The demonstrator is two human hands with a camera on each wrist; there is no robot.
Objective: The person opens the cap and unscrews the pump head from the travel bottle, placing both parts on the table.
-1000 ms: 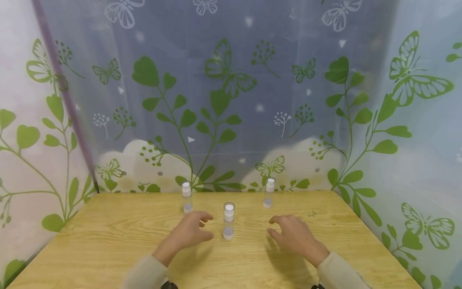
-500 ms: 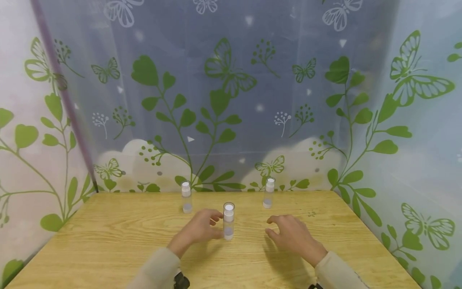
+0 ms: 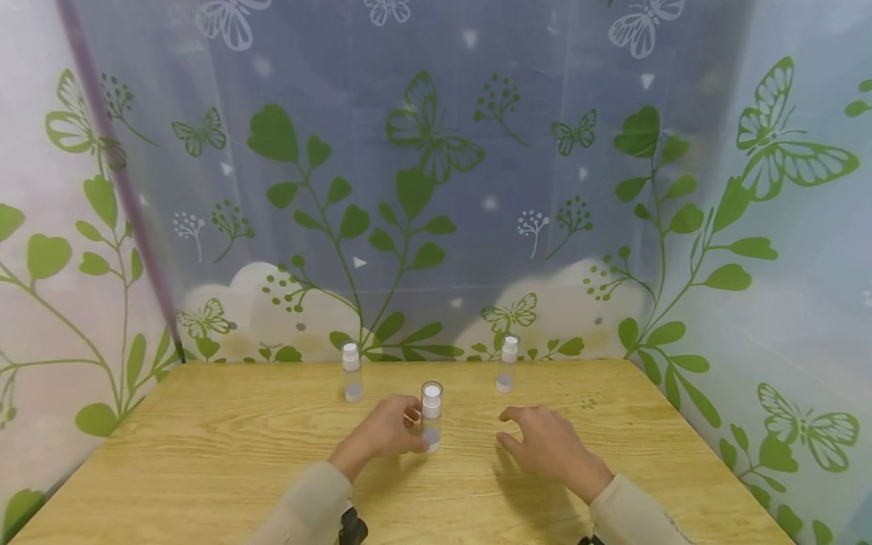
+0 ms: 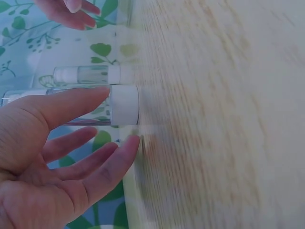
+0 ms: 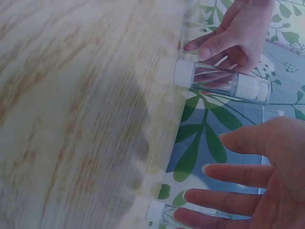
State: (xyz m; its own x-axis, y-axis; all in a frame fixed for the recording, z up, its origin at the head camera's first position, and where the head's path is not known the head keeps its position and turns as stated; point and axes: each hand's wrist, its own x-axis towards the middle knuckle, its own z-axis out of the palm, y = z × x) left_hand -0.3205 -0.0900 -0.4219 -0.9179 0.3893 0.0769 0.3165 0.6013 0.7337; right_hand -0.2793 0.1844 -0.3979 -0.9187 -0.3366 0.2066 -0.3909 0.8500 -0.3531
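A clear pump bottle (image 3: 431, 418) with a white top and a white base stands upright on the wooden table (image 3: 272, 439). My left hand (image 3: 387, 428) is at its left side, thumb in front of the lower body and fingers reaching behind. In the left wrist view the thumb overlaps the bottle (image 4: 125, 105), while the fingers (image 4: 112, 167) are spread, with a gap to it. My right hand (image 3: 553, 446) hovers over the table to the right, fingers loosely bent, holding nothing. In the right wrist view its fingers (image 5: 224, 202) are spread apart.
Two similar bottles stand farther back, a left one (image 3: 351, 372) and a right one (image 3: 507, 365). A curtain (image 3: 436, 227) printed with leaves and butterflies hangs behind the table and along both sides.
My left hand has moved right to the middle bottle, its thumb now in front of it. The right hand has shifted slightly left. The bottles stand where they were.
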